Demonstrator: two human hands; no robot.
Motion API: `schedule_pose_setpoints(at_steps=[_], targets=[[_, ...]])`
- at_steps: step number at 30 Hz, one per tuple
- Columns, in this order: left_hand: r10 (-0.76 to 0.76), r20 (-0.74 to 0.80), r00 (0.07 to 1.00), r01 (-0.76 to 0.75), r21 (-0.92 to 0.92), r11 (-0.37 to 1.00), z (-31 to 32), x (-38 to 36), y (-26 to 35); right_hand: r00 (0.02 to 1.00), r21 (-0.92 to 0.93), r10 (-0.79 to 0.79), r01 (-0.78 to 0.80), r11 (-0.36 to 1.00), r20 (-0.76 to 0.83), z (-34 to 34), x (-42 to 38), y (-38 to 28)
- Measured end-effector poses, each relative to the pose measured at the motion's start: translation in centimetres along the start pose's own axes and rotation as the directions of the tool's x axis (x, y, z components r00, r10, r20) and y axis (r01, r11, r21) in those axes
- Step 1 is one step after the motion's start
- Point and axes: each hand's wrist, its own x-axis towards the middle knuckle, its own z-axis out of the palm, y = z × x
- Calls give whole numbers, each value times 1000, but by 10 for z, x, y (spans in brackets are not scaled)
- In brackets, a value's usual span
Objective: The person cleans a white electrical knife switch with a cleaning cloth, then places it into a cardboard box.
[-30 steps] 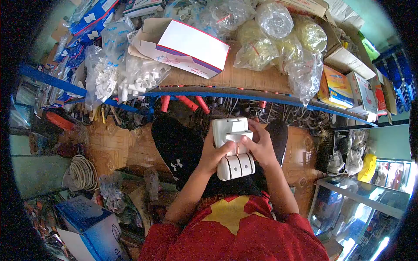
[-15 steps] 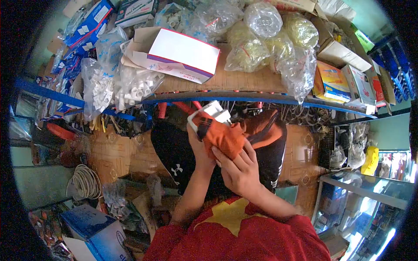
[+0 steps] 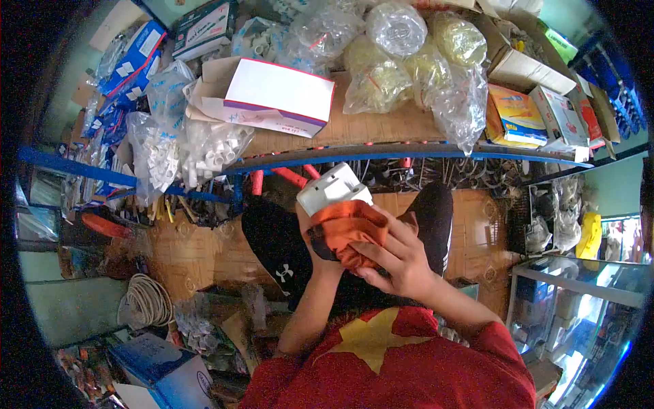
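Note:
A white plastic box-like part (image 3: 334, 189) is held up in front of the shelf, over my lap. My left hand (image 3: 319, 252) grips it from the left and below, with much of the hand hidden behind the cloth. An orange cloth (image 3: 351, 232) with a dark patch lies bunched against the part's lower side. My right hand (image 3: 402, 259) presses the cloth from the right, its fingers bent over the folds.
Ahead, a shelf (image 3: 381, 129) bears an open white box (image 3: 279, 92), bags of white fittings (image 3: 211, 150) and yellowish bags (image 3: 378, 75). Coiled cable (image 3: 146, 300) and a blue box (image 3: 160, 371) are at left; a glass case (image 3: 579, 320) stands at right.
The white part has turned to show a broader face. The cloth has gathered up against it, its loose end at the right drawn in. My right hand has moved slightly right, and the view has shifted.

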Motion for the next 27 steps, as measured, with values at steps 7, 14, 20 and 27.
schedule_pose_setpoints(at_steps=[7, 14, 20, 27], targets=[[4, -252, 968, 19, 87, 996, 34, 10, 0, 976, 112, 78, -56, 992, -204, 27, -71, 37], [-45, -119, 992, 40, -48, 998, 41, 23, -13, 782, 313, 354, -214, 925, -513, 19, -37, 33], [100, -114, 988, -83, 147, 986, 31, 39, -14, 941, 31, 48, -40, 999, -336, 36, 2, 12], [-46, 116, 992, 62, -136, 989, 53, 29, -3, 975, 563, 204, -117, 818, -93, 86, -51, 9]])
